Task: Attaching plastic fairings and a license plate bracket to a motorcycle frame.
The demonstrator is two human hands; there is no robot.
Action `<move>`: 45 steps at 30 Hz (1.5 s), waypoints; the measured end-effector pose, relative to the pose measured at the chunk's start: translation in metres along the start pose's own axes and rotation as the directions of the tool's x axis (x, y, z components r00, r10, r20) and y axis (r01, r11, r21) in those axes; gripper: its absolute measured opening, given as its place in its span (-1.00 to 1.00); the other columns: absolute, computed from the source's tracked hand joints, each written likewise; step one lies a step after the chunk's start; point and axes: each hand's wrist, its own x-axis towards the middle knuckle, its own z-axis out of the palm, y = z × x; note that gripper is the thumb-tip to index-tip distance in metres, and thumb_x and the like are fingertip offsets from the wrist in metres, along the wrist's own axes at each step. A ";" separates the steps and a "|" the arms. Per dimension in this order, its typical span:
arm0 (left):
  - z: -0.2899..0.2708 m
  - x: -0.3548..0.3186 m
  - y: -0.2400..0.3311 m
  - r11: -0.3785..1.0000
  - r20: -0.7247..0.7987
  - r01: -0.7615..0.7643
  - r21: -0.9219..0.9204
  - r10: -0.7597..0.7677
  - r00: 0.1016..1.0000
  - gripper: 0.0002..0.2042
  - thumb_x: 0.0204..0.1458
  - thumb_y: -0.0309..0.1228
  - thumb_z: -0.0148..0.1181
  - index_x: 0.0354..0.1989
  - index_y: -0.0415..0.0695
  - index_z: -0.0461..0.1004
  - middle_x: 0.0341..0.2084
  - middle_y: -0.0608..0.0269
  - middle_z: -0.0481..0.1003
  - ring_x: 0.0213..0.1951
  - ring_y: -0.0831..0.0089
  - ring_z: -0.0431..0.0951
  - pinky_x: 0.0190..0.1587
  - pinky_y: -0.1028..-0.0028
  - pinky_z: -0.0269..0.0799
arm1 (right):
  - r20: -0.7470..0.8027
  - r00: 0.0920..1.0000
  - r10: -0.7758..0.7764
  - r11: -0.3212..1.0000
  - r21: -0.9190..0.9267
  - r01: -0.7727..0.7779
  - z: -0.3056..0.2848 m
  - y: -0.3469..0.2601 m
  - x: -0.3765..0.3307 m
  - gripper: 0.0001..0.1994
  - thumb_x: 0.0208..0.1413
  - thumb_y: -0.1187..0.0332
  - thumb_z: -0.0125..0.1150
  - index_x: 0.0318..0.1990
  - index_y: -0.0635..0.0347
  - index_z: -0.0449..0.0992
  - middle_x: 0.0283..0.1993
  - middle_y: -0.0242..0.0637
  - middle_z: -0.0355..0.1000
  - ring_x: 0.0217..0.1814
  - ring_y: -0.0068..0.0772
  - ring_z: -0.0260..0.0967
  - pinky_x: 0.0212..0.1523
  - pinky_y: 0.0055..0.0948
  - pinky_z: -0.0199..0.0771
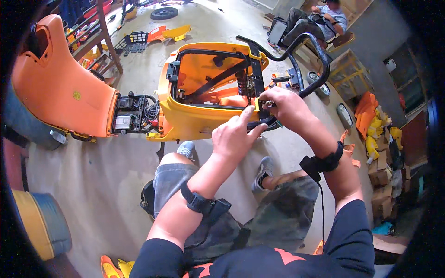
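Note:
In front of me is the yellow body shell (204, 121) of a partly stripped scooter, open on top, with black framing and a coil spring (241, 82) inside. My left hand (232, 138) is at its near right corner. Its forefinger reaches up to the shell's rim and its thumb is spread apart, against a black part (254, 125). My right hand (286, 109) is closed, fingers pinched on a small round silver metal piece (270, 104) at the same corner. Fingers partly hide that piece, so I cannot make out its kind.
A black tubular rail (323, 60) curves out at the right end. Exposed wiring and electronics (130, 116) join the shell to a large orange panel (69, 83). Loose panels (176, 32) and a tyre (164, 13) lie beyond. Another person (320, 23) sits at far right, near cartons (380, 167).

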 end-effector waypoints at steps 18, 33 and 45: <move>0.013 0.003 -0.003 0.972 0.166 -0.099 -0.211 0.136 0.977 -0.67 0.08 -0.19 0.12 0.03 0.06 0.46 -0.40 0.04 0.51 -0.32 0.09 0.55 -0.26 0.20 0.46 | 0.054 0.998 -0.021 0.906 -0.422 0.042 0.005 -0.013 0.010 -0.87 -0.07 0.43 0.13 -0.34 0.22 0.52 -0.34 -0.17 0.48 -0.26 -0.19 0.52 -0.30 -0.31 0.54; 0.012 0.000 0.002 0.967 0.118 -0.071 -0.243 0.103 0.988 -0.71 0.06 -0.26 0.18 -0.05 -0.02 0.51 -0.41 0.05 0.54 -0.32 0.12 0.56 -0.24 0.23 0.47 | 0.127 0.988 0.086 0.919 -0.393 -0.030 0.012 -0.006 0.019 -0.83 -0.01 0.34 0.10 -0.36 0.17 0.60 -0.32 -0.12 0.53 -0.21 -0.14 0.53 -0.21 -0.23 0.52; 0.015 -0.001 -0.001 0.962 0.099 -0.101 -0.253 0.129 0.987 -0.67 0.09 -0.16 0.13 -0.01 0.00 0.49 -0.34 0.04 0.55 -0.27 0.10 0.56 -0.21 0.23 0.47 | 0.273 0.920 0.280 0.922 -0.342 -0.180 0.005 -0.009 0.036 -0.68 0.15 0.19 -0.04 -0.33 0.20 0.59 -0.34 -0.06 0.52 -0.23 -0.06 0.51 -0.18 -0.15 0.50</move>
